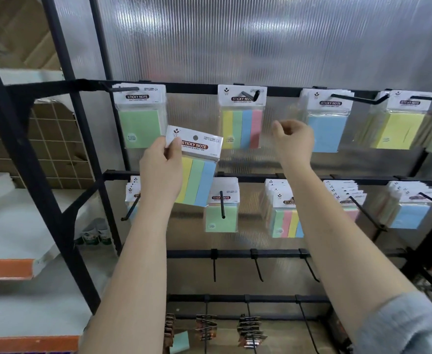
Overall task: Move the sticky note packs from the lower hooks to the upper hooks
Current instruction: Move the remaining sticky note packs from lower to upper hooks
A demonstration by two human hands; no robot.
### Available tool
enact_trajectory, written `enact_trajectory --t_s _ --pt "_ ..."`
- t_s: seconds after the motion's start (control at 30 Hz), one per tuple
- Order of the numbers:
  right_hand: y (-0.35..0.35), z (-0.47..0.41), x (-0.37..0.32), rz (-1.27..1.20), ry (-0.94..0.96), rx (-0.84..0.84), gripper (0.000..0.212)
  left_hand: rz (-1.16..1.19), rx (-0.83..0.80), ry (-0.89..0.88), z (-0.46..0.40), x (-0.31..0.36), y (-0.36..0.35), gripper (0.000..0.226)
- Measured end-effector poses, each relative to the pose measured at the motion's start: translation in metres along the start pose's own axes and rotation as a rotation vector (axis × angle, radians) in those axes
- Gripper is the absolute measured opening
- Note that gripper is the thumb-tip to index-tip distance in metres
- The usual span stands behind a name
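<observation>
One light, striped sticky note pack in clear plastic (197, 167): your left hand (162, 172) pinches its stiff card header below the upper black hook (250, 95); right hand (292, 141) is curled, holding nothing.

a black metal rack (281, 91) stands against a ribbed translucent panel, its horizontal bars carrying rows of hooks. along the top bar hang a green sticky note pack (140, 116) near the left end, a striped pack (242, 118) in the middle, a blue pack (326, 123) and a yellow pack (401, 123) toward the right end. the second bar (255, 178) holds stacked packs on every hook, the third bar's (235, 253) hooks are bare, and dark packets (250, 330) hang from the lowest bar.
</observation>
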State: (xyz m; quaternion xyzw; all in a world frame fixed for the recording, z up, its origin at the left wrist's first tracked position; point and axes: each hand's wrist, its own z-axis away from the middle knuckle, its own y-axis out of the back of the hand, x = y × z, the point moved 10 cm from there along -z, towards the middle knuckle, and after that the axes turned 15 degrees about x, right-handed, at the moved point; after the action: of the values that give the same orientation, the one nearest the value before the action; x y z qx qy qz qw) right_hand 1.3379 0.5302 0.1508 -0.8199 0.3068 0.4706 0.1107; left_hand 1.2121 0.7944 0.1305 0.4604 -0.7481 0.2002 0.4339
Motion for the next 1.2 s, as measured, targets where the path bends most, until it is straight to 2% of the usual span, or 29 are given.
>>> enact_trajectory --t_s 0.13,0.33,0.37,0.43,0.57,0.67,0.87,1.07,1.2 --pt "0.005 0.022 0.023 0.149 0.066 -0.211 0.022 0.089 0.005 -0.006 0.006 0.010 -0.003 0.038" --pt "0.031 0.048 0.071 0.462 0.136 -0.319 0.044 0.174 -0.027 -0.043 0.017 0.036 -0.013 0.041" --pt "0.035 0.053 0.076 0.481 0.139 -0.343 0.042 0.191 -0.026 -0.063 0.018 0.042 -0.014 0.042" --pt "0.040 0.058 0.091 0.502 0.098 -0.378 0.021 0.217 -0.014 -0.099 0.019 0.054 -0.017 0.042" --pt "0.048 0.069 0.101 0.528 0.057 -0.408 0.036 0.327 -0.007 -0.133 0.019 0.075 -0.028 0.040" --pt "0.051 0.074 0.102 0.510 0.049 -0.414 0.041 0.366 -0.013 -0.165 0.019 0.089 -0.038 0.041" --pt "0.052 0.075 0.108 0.496 0.024 -0.411 0.043 0.384 -0.021 -0.176 0.015 0.101 -0.050 0.025" --pt "0.055 0.077 0.107 0.473 0.006 -0.386 0.047 0.372 0.027 -0.139 0.010 0.092 -0.056 0.026" --pt "0.057 0.077 0.109 0.476 -0.022 -0.377 0.046 0.339 0.022 -0.104 0.008 0.084 -0.066 0.035"
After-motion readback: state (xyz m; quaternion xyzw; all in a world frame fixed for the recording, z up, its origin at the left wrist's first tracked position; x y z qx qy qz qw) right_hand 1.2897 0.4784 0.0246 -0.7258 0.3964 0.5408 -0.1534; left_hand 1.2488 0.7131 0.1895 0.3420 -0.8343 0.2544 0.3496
